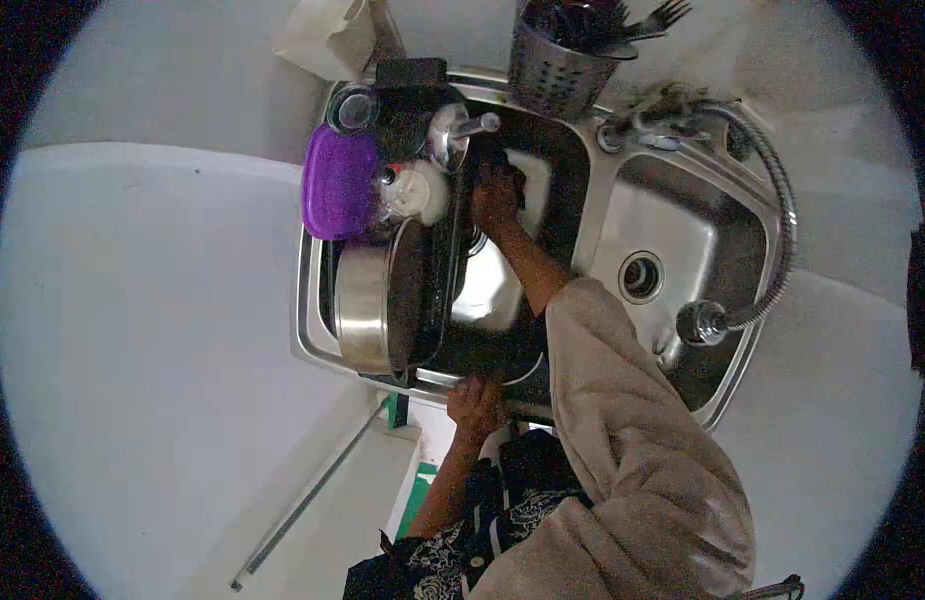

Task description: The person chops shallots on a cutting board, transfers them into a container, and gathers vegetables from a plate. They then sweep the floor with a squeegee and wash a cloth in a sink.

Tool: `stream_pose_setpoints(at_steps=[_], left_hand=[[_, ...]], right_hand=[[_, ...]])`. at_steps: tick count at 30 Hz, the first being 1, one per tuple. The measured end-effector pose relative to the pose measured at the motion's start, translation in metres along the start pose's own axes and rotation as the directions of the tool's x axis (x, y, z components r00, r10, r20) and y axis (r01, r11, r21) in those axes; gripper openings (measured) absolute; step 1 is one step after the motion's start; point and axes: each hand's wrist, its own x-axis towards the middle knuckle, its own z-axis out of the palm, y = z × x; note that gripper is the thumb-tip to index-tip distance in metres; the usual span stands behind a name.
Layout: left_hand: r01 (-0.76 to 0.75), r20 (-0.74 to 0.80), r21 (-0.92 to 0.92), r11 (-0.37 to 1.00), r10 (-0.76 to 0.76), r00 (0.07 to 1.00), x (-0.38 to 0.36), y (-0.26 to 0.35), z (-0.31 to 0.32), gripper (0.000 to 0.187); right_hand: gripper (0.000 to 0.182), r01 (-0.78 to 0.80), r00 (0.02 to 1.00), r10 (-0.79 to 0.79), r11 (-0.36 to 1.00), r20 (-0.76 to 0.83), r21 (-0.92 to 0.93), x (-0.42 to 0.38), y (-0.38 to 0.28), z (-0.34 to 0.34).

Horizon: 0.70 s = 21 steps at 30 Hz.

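My right hand reaches down into the left basin of the steel sink. Its fingers are closed around something dark, too dim to make out. Beside it, on a black dish rack, are a metal lid with a knob and a white-topped jar. At the sink's front rim, my left hand has its fingers curled over the edge. A large round metal pan stands on its side in the rack, to the left of both hands.
A purple plastic container and a clear glass sit in the rack. Behind the basin is a perforated cutlery holder with forks. The flexible faucet hose arches over the right basin, its spray head hanging low.
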Motion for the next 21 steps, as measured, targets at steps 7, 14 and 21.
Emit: stream_pose_setpoints(at_steps=[7,14,21], left_hand=[[0.007,-0.163,-0.111,0.994,-0.025,0.986,-0.002,-0.001,0.005,0.037],[-0.014,-0.177,-0.07,0.997,0.001,0.984,0.003,0.002,-0.003,0.034],[-0.026,-0.129,-0.179,0.984,0.003,0.992,0.006,0.001,-0.007,0.038]], right_hand=[[0.043,0.146,0.961,-0.146,0.989,0.234,0.02,0.003,-0.045,0.04],[0.042,0.272,0.8,-0.302,0.953,0.519,0.135,-0.055,-0.09,0.067],[0.041,0.299,0.62,-0.389,0.92,0.681,0.253,-0.107,-0.108,0.058]])
